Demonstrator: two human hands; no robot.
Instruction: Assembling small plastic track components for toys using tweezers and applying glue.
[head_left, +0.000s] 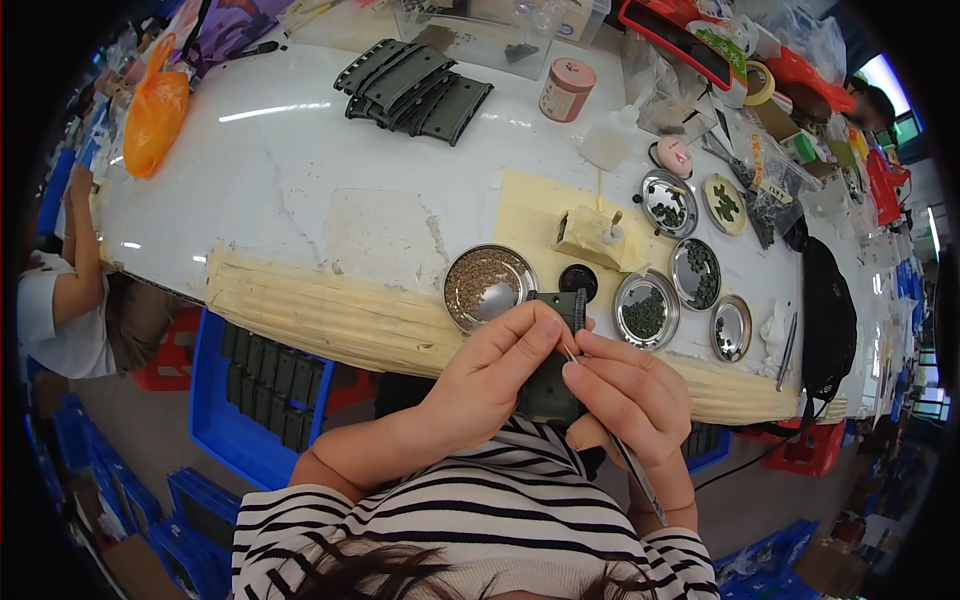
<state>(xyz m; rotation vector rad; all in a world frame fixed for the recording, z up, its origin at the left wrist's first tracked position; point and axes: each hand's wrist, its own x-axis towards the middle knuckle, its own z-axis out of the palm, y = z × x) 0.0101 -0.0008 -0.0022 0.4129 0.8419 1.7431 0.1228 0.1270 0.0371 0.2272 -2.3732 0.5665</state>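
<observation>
Close to my body at the table's front edge, my left hand [488, 372] grips a dark green ribbed plastic panel [548, 392]. My right hand [632, 392] pinches a pair of metal tweezers [640, 478], whose rear end sticks out below the palm. The tweezers' tips meet the left fingertips over the panel; anything tiny between them is too small to make out. A tan wrap covers one of my right fingers. Just beyond my hands lie a steel dish of brown granules [478, 284], a small black round cap [578, 282] and a steel dish of small green pieces [645, 312].
More dishes of small green parts [695, 272] stand at the right, beside a yellow block [590, 236]. Farther off are stacked green panels [410, 92] and a pink tin [567, 90]. A black bag [830, 320] lies right. A blue crate [215, 415] holds panels; another person [75, 290] sits left.
</observation>
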